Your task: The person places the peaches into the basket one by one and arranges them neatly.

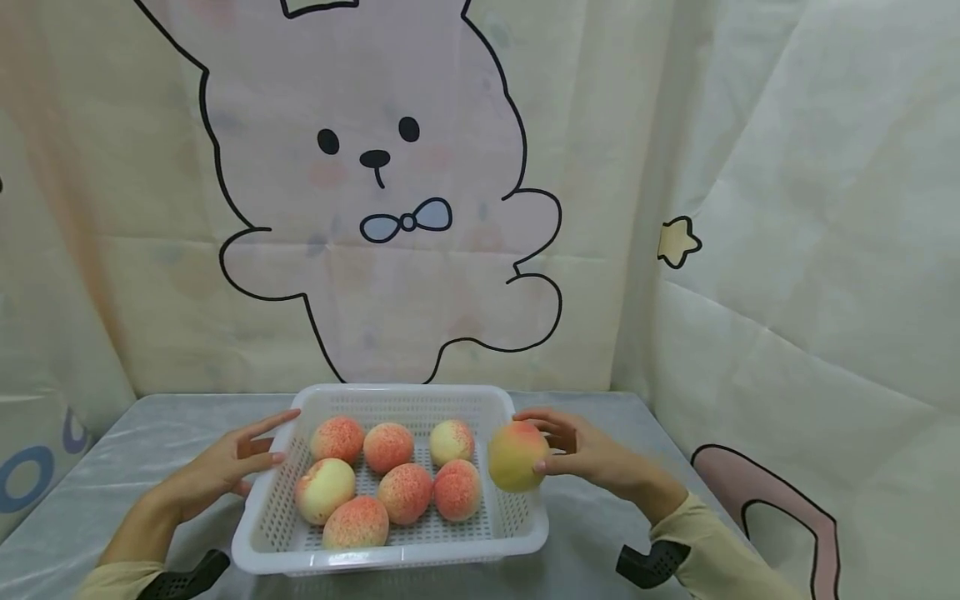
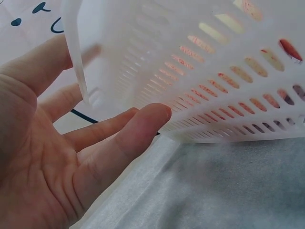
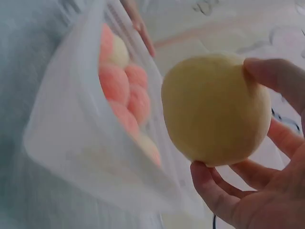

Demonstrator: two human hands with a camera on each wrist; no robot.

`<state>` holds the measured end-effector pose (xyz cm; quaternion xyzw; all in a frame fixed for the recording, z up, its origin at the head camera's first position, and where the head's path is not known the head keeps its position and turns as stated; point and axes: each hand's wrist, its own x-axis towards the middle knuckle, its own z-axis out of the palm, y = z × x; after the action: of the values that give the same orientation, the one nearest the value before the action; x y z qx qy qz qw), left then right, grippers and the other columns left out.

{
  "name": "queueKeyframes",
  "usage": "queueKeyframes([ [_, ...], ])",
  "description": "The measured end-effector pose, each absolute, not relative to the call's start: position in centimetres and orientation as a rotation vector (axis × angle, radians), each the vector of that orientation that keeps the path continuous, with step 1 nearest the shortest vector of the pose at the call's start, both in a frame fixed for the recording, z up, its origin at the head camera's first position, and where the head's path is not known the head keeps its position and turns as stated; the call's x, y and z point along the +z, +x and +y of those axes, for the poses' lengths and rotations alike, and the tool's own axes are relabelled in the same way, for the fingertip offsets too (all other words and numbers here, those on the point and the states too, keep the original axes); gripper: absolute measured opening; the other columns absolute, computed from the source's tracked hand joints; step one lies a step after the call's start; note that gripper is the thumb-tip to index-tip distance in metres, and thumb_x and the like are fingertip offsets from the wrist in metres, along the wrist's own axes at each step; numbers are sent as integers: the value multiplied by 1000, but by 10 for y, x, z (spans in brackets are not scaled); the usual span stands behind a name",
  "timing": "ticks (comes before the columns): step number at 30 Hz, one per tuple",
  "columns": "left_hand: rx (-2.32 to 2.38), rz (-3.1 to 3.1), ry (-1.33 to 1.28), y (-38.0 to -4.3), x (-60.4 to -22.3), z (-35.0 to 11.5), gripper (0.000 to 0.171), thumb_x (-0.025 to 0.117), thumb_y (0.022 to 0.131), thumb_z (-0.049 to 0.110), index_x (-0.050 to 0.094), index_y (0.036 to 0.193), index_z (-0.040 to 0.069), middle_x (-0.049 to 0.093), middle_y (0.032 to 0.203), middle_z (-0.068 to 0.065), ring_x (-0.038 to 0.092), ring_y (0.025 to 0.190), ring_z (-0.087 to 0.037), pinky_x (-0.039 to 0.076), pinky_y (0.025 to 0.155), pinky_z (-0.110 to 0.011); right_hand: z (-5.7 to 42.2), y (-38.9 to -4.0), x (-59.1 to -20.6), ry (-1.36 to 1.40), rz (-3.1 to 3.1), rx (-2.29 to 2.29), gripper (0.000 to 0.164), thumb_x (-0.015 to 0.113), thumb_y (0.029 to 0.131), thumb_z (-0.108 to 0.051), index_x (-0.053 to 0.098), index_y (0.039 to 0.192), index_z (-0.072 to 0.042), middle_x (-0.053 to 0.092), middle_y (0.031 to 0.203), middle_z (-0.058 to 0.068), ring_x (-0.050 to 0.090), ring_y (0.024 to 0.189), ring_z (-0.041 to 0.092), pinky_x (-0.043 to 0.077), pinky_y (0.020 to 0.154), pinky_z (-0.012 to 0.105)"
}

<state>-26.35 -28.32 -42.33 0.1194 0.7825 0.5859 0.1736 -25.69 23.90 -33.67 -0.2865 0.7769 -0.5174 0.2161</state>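
Observation:
My right hand (image 1: 573, 450) pinches a yellow peach with a red blush (image 1: 517, 457) between thumb and fingers. It holds the peach over the right rim of a white plastic basket (image 1: 397, 554). In the right wrist view the peach (image 3: 217, 109) shows its plain yellow side, beside the basket wall (image 3: 90, 157). Inside the basket lie several red-and-yellow peaches (image 1: 405, 493). At the left rim, my left hand (image 1: 217, 467) has its fingers spread and loosely extended. The left wrist view shows the fingertips at the rim and the thumb (image 2: 143, 126) in front of the slotted side wall (image 2: 214, 86).
The basket stands on a table with a grey cloth (image 1: 592, 517). Behind it hangs a pale curtain (image 1: 585, 333) with a cartoon animal drawn on it. More printed fabric (image 1: 817, 317) hangs on the right. A black wrist strap (image 1: 652, 562) sits at the right sleeve.

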Motion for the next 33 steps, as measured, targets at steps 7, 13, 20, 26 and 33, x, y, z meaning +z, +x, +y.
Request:
queueKeyframes([
  [7, 1663, 2212, 343, -265, -426, -284, 75, 55, 104, 28, 10, 164, 17, 20, 162, -36, 63, 117, -25, 61, 80, -48, 189, -255, -345, -917, 2077, -1390, 62, 71, 94, -21, 46, 149, -8, 51, 148, 15, 59, 126, 27, 54, 99, 34],
  [13, 1672, 2198, 347, -263, -428, -285, 75, 54, 104, 27, 10, 164, 17, 18, 162, -36, 64, 116, -25, 61, 80, -49, 162, -255, -357, -950, 2084, -1327, 61, 75, 91, -22, 51, 146, -13, 51, 149, 14, 61, 122, 19, 56, 96, 29],
  [20, 1675, 2204, 349, -264, -428, -285, 75, 55, 104, 27, 9, 164, 17, 18, 162, -36, 64, 115, -24, 61, 80, -49, 146, -255, -365, -983, 2127, -1233, 57, 76, 91, -17, 55, 144, -15, 58, 144, 6, 60, 121, 10, 54, 96, 28],
  [26, 1680, 2206, 366, -265, -427, -285, 75, 54, 104, 27, 10, 164, 18, 18, 162, -36, 65, 114, -23, 62, 79, -49, 138, -254, -369, -1026, 2195, -1135, 57, 78, 89, -14, 58, 142, -12, 64, 139, 4, 59, 111, 2, 53, 92, 23],
  [33, 1677, 2212, 366, -264, -425, -284, 75, 55, 104, 26, 11, 164, 17, 19, 162, -37, 64, 116, -25, 61, 80, -49, 134, -253, -374, -1083, 2192, -1093, 58, 79, 87, -11, 59, 141, -9, 67, 131, 9, 53, 89, 0, 52, 78, 18],
])
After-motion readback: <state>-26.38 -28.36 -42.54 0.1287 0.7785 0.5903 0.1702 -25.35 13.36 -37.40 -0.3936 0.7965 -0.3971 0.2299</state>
